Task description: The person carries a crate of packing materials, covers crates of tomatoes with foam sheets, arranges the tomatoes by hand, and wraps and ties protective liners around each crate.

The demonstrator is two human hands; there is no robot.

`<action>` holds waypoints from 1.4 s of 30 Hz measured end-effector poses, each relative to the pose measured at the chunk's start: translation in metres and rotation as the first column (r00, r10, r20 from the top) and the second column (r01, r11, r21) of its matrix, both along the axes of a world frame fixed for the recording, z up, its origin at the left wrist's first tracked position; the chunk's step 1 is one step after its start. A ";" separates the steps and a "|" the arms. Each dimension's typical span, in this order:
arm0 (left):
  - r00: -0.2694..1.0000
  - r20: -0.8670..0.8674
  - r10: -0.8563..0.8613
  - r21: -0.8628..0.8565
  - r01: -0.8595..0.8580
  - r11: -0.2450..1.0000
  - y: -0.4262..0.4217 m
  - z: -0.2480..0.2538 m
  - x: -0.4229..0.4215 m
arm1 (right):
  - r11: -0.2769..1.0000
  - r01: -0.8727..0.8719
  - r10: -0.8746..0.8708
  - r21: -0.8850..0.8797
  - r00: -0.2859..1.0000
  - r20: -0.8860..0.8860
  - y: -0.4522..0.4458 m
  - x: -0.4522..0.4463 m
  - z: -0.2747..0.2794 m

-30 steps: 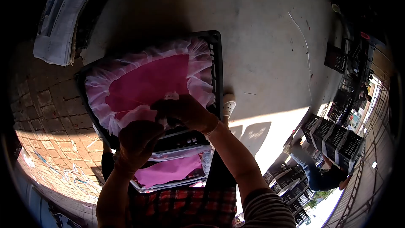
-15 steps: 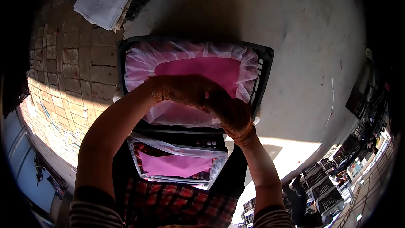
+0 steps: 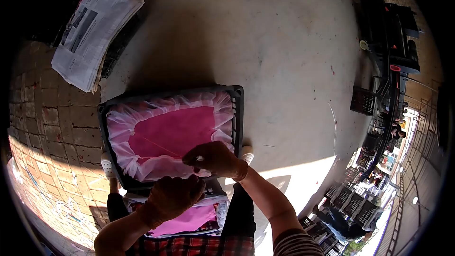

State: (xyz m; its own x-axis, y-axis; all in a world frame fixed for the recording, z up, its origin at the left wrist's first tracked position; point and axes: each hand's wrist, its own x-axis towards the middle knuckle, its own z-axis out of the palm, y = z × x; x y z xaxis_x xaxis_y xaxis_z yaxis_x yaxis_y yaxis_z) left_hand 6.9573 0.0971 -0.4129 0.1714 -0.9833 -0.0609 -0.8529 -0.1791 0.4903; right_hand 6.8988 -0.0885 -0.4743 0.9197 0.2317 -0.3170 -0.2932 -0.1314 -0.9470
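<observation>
A black crate (image 3: 239, 118) stands in front of me, lined with ruffled white netting (image 3: 121, 137) around a pink sheet (image 3: 175, 130). Thin string (image 3: 159, 147) runs across the sheet toward my hands. Over the crate's near edge, my left hand (image 3: 176, 196) is closed; what its fingers hold is too dark to make out. My right hand (image 3: 215, 161) pinches the netting's edge or something small and white just above and to the right of it. Below my hands lies a second lined crate with a pink sheet (image 3: 189, 220), partly hidden by my left arm.
Folded newspapers (image 3: 97, 31) lie at the upper left. Brick paving (image 3: 57, 123) is on the left, concrete floor (image 3: 284, 66) on the right. Stacked black crates (image 3: 353, 204) and a bending person (image 3: 339, 225) are at the lower right. Another crate (image 3: 363, 100) stands farther up.
My hands, crossed over the crate half a second ago, have separated and returned to its near edge. The view has shifted, so the crate appears lower and further left.
</observation>
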 end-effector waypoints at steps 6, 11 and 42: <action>0.676 -0.654 0.340 -0.084 -0.511 0.855 -0.005 -0.090 0.076 | 0.632 0.245 0.330 -0.735 0.774 0.541 0.013 -0.007 -0.010; 0.454 -0.886 -0.091 -0.157 -0.110 0.981 -0.030 -0.119 0.070 | 0.624 0.327 0.237 -0.710 0.787 0.570 0.020 0.000 -0.022; 0.660 -0.362 0.658 0.281 -0.596 0.753 0.018 -0.196 0.008 | 0.892 0.272 0.014 -0.360 0.781 0.624 0.038 0.080 -0.027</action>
